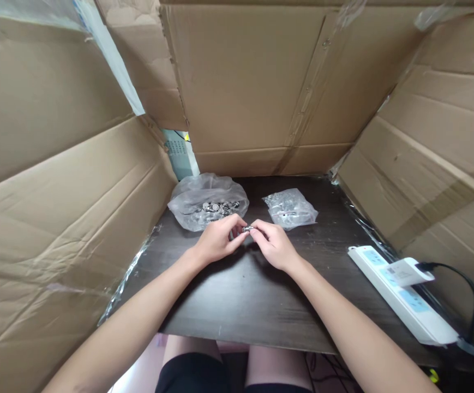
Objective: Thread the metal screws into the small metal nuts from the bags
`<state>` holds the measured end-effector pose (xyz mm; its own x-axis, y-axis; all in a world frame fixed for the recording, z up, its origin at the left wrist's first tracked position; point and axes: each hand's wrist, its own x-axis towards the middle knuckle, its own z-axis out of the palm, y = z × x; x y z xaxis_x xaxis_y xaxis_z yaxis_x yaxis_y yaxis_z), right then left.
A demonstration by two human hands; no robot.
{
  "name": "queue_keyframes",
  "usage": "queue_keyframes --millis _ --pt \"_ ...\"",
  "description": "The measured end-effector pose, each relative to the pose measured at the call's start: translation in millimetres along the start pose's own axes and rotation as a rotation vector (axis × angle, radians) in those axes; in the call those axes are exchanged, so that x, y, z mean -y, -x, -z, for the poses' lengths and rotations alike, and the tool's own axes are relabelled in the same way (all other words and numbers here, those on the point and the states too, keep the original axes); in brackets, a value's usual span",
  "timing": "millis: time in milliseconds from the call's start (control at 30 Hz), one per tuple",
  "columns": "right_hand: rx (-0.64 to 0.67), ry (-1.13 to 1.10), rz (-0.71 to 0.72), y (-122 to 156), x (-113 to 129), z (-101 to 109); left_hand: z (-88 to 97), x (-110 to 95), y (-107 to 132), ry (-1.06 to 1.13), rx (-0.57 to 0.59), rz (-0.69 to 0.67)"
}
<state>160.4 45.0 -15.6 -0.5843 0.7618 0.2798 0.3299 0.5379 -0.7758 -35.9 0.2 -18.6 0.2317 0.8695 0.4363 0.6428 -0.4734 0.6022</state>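
Note:
Between the fingertips of both hands is a small shiny metal fitting (247,229), too small to name more exactly. My left hand (221,238) pinches its left end with thumb and fingers. On the other end, my right hand (275,243) closes its thumb and fingertips. Both hands hover just above the dark table. Behind my left hand sits an open clear plastic bag (185,204) holding many similar metal pieces (220,207). Past my right hand lies a flatter clear plastic bag (292,210) with small parts inside, hard to make out.
Cardboard walls (257,82) enclose the dark wooden table (237,305) at the left, back and right. Along the right side lies a white power strip (400,295) with a white charger (408,271) plugged in and a black cable (472,289).

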Motion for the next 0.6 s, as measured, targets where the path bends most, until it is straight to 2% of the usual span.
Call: queue_keyframes --millis 300,600 --pt "-0.060 -0.057 0.002 0.2 -0.9 -4.1 -0.8 0.0 0.2 0.014 0.016 0.001" --pt "-0.006 0.001 -0.010 -0.7 0.9 -1.3 -1.3 1.0 1.4 0.001 0.010 -0.012"
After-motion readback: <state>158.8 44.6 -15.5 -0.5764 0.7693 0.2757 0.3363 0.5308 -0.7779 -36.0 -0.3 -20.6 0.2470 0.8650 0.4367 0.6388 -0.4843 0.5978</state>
